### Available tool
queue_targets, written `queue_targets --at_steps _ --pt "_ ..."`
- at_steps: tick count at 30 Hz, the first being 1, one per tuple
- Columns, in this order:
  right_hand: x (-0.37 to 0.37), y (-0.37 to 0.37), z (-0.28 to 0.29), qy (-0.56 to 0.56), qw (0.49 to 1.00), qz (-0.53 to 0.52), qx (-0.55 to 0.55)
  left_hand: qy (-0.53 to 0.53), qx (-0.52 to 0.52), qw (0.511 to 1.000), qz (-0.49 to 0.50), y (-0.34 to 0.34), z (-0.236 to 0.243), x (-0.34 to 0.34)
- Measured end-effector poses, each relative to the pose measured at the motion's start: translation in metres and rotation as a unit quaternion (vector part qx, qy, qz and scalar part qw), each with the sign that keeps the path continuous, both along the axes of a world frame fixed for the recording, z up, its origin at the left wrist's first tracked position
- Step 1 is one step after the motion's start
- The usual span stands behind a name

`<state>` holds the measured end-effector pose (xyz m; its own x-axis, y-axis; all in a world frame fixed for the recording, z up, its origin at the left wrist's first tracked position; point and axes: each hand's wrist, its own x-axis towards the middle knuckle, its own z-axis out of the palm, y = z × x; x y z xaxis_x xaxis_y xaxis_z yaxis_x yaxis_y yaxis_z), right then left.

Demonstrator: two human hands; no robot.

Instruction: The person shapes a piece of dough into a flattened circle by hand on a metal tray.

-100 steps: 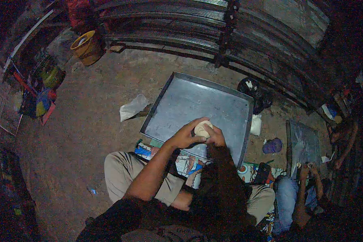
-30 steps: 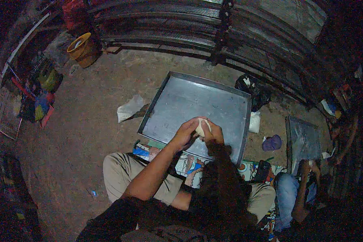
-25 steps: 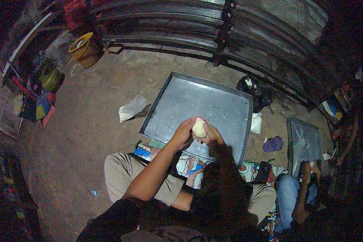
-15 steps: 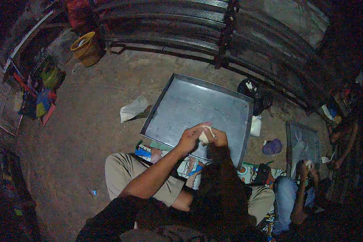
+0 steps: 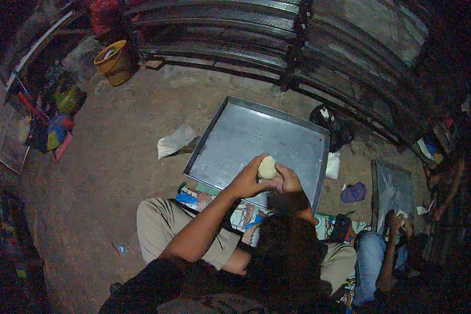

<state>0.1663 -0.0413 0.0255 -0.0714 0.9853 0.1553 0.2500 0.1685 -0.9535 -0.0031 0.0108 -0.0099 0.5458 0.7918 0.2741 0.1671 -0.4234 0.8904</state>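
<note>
My left hand [image 5: 247, 179] and my right hand [image 5: 289, 179] are cupped round a pale, rounded lump of dough [image 5: 267, 166], its smooth top showing between my fingers. Both hands hold it above the near part of a large square metal tray [image 5: 261, 128] with low walls. A printed mat [image 5: 190, 197] with bright patterns lies beneath my crossed legs and the tray's near side. A clear plastic bag of white powder [image 5: 167, 146] rests beside the tray's left wall, and another white bag [image 5: 332, 165] is at its right.
A metal rack [image 5: 220, 31] spans the back. A yellow bucket [image 5: 115, 68], cluttered items [image 5: 57, 131], a black bag [image 5: 340, 133], a purple item [image 5: 353, 192] and a second tray [image 5: 382, 183] lie around. A co-worker's hands [image 5: 395, 222] work at the lower right over jeans-clad legs.
The dough, half covered by my fingers half a second ago, now shows its round top. My left fingers have shifted up along its left side, and my right hand has moved slightly right.
</note>
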Motion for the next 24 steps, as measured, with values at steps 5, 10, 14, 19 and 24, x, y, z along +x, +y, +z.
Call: queue_targets --at_steps 5,10,14,19,24 --pt "0.003 0.006 -0.013 0.247 0.949 0.02 -0.195 -0.026 0.021 0.998 0.057 0.001 0.008 0.005" --pt "-0.003 0.011 -0.016 0.215 0.959 -0.032 -0.18 -0.106 -0.011 0.988 0.115 -0.001 0.0 0.01" --pt "-0.007 0.009 -0.022 0.08 0.986 -0.048 -0.137 -0.083 0.025 0.976 0.2 -0.004 0.005 0.014" --pt "-0.026 0.01 -0.019 0.111 0.985 -0.088 -0.102 -0.13 -0.148 0.962 0.188 0.002 -0.005 0.008" --pt "-0.03 0.014 -0.03 0.198 0.966 -0.103 -0.133 -0.39 -0.369 0.843 0.024 0.009 -0.012 0.008"
